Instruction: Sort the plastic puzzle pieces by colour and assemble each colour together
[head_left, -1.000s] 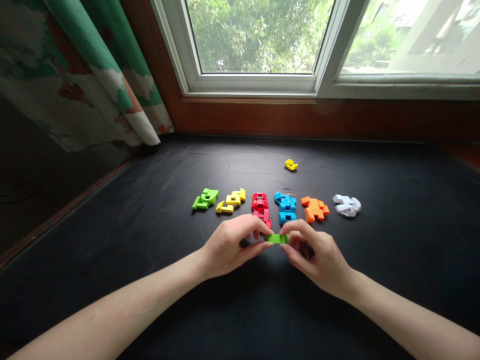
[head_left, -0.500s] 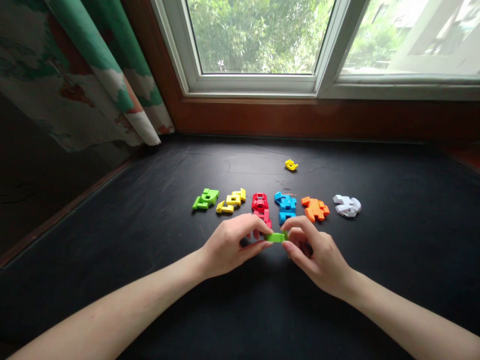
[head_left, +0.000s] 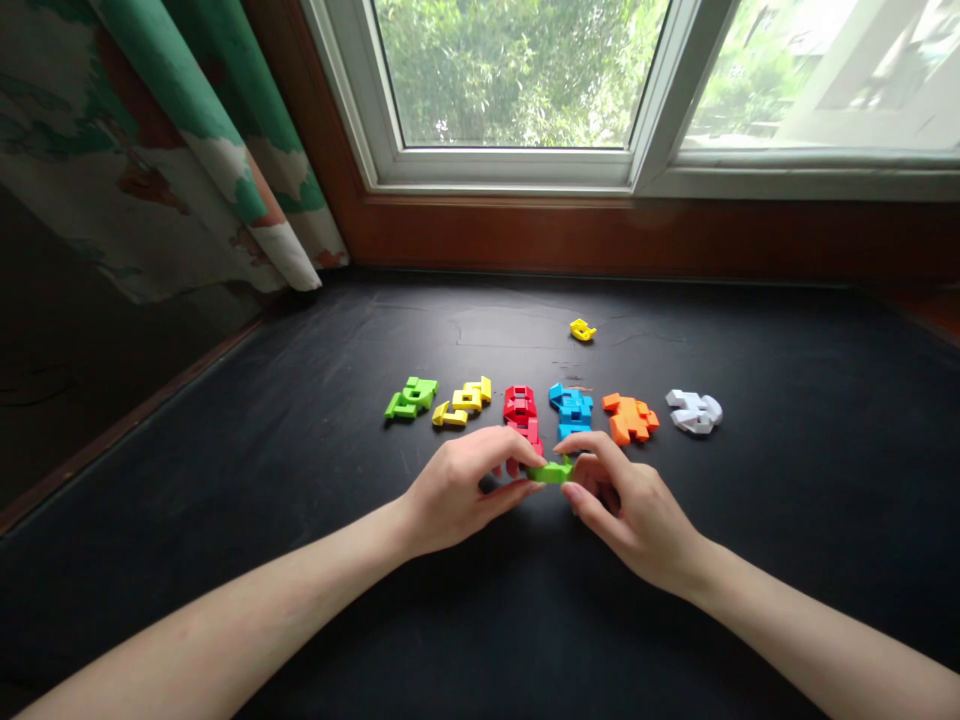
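A small green piece (head_left: 553,472) is held low over the black surface, in front of the row of coloured pieces. My left hand (head_left: 480,487) pinches its left end between thumb and fingertips. At its right end is my right hand (head_left: 626,500), with thumb and index finger spread around the piece and the other fingers curled. Just beyond the hands lie red pieces (head_left: 520,408) and blue pieces (head_left: 574,408), their near ends close to my fingers.
Green pieces (head_left: 412,398) and yellow pieces (head_left: 463,402) lie on the left, orange pieces (head_left: 631,418) and white pieces (head_left: 695,411) on the right. Farther back sits a single yellow piece (head_left: 582,330). A curtain (head_left: 225,170) hangs at the left, beside the window frame (head_left: 510,175).
The fingertips of my right hand have parted and the index finger has shifted slightly left. The green piece looks turned a little between the hands. My left hand has hardly moved.
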